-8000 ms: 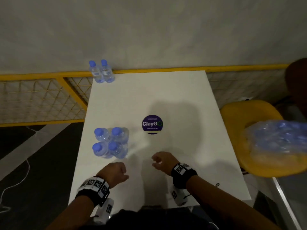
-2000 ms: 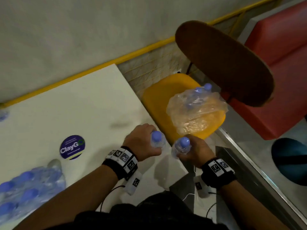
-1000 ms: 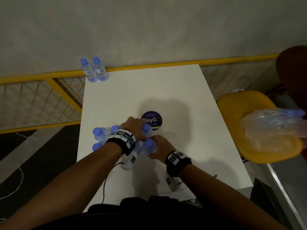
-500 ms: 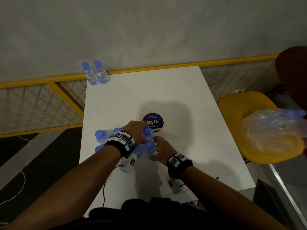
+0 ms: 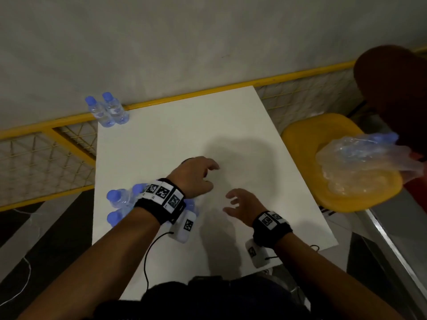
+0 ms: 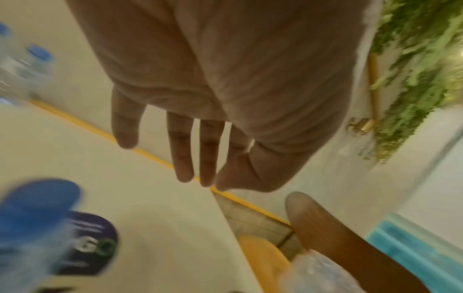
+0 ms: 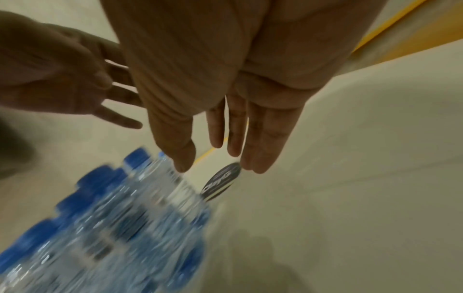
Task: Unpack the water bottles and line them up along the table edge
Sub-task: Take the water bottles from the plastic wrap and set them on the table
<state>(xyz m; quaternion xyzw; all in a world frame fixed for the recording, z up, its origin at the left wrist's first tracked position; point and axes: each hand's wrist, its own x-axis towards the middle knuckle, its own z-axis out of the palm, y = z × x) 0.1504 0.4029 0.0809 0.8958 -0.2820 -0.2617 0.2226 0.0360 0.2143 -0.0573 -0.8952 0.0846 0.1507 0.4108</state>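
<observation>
Both hands hang empty above the white table (image 5: 161,139), fingers loosely spread: left hand (image 5: 196,176), right hand (image 5: 242,204). A cluster of blue-capped water bottles (image 5: 120,204) stands by the table's left edge, partly hidden under the left wrist, perhaps six. Two more bottles (image 5: 108,110) stand at the far left corner.

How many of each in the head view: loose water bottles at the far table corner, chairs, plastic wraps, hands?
water bottles at the far corner: 2
chair: 1
plastic wrap: 1
hands: 2 (left hand, right hand, both empty)
Total: 6
</observation>
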